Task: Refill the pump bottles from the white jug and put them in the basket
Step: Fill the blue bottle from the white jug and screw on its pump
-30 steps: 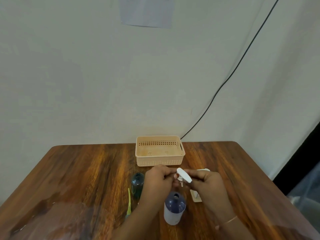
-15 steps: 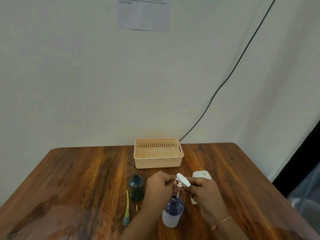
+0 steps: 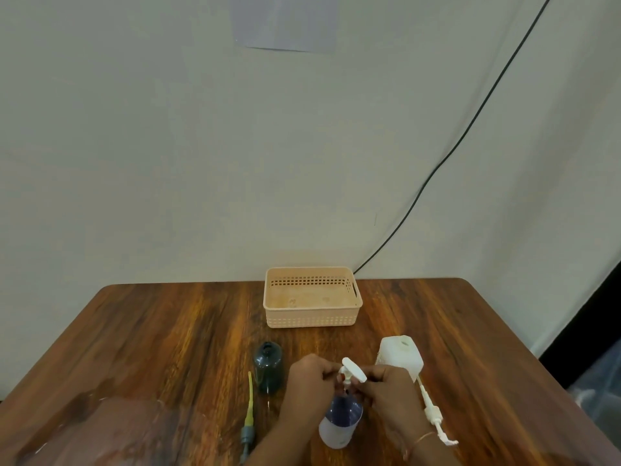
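A purple-and-white pump bottle (image 3: 340, 422) stands near the table's front edge. My left hand (image 3: 311, 381) and my right hand (image 3: 389, 386) both pinch its white pump head (image 3: 353, 370) just above the bottle's neck. A dark teal bottle (image 3: 267, 366) stands open, without a pump, to the left. Its yellow-tubed pump (image 3: 248, 412) lies flat on the table beside it. The white jug (image 3: 401, 359) stands to the right. An empty peach basket (image 3: 312, 317) sits at the table's far edge.
A second white pump (image 3: 433, 413) with its tube lies on the wooden table (image 3: 151, 348), right of my right hand. A black cable (image 3: 470, 122) runs down the wall behind the basket. A sheet of paper (image 3: 285, 21) hangs on the wall.
The camera view has tilted and pulled back, so the jug and the loose white pump now show fully. Both hands have lowered the pump head closer to the purple bottle's neck.
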